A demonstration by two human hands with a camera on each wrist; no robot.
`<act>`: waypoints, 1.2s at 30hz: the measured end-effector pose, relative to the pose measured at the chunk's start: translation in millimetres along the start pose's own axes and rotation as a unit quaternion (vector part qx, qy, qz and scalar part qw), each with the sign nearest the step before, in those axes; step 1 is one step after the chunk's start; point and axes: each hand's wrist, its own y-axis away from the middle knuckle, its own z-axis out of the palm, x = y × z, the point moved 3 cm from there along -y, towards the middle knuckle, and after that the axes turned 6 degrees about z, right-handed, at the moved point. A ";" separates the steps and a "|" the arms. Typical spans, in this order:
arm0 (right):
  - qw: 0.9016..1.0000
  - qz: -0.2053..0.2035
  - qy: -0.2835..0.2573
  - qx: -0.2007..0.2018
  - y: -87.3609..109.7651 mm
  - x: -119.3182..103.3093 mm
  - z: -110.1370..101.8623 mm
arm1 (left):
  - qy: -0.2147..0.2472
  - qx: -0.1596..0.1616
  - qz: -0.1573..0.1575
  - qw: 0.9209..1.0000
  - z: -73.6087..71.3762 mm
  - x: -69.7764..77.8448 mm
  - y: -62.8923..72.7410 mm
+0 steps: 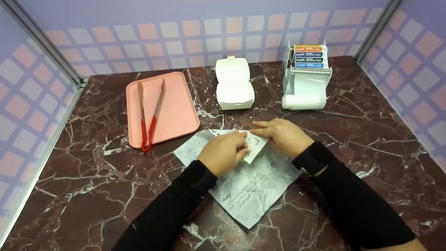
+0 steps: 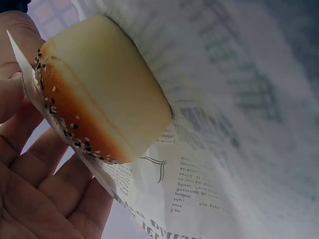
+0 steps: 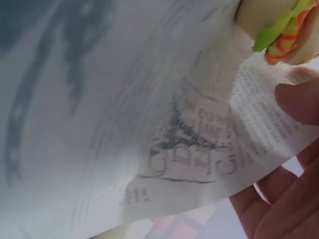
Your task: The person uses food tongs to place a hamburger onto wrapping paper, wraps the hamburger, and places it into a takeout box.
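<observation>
Paper [image 1: 256, 195] near tray [image 1: 177, 115], tongs [image 1: 144, 130], white box [image 1: 235, 92]

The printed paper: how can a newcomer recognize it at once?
On the marbled table, look nearer the person than the pink tray and open white box. The printed paper lies there, with the left hand and right hand on it. Its grey lettering sets it apart from the plain box.

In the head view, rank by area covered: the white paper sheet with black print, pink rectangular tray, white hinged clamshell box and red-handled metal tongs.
1. Printed paper sheet, though the left hand covers part
2. Pink tray
3. White clamshell box
4. Red-handled tongs, long but thin
</observation>
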 end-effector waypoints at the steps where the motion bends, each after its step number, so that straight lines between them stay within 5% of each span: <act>1: 1.000 -0.005 -0.002 -0.001 0.0 -1.0 -0.1 | -0.002 -0.002 -0.001 1.000 0.1 -0.3 -0.1; 13: 0.999 -0.020 -0.002 -0.040 1.4 -3.2 -2.3 | -0.073 -0.057 0.003 0.996 1.4 -0.4 1.0; 20: 0.998 -0.020 -0.022 -0.052 5.8 -12.8 -15.0 | -0.099 -0.056 0.006 0.993 2.7 1.2 1.6; 25: 0.997 -0.058 -0.008 -0.048 20.8 -36.9 -25.3 | -0.091 -0.048 0.003 0.995 2.5 1.1 2.5; 33: 0.977 -0.095 0.033 -0.187 59.4 -59.4 -0.6 | -0.076 -0.040 0.002 0.996 1.5 -2.2 3.5; 36: 0.971 -0.100 0.055 -0.210 66.2 -59.0 9.9 | -0.075 -0.036 0.006 0.997 0.6 -3.2 3.5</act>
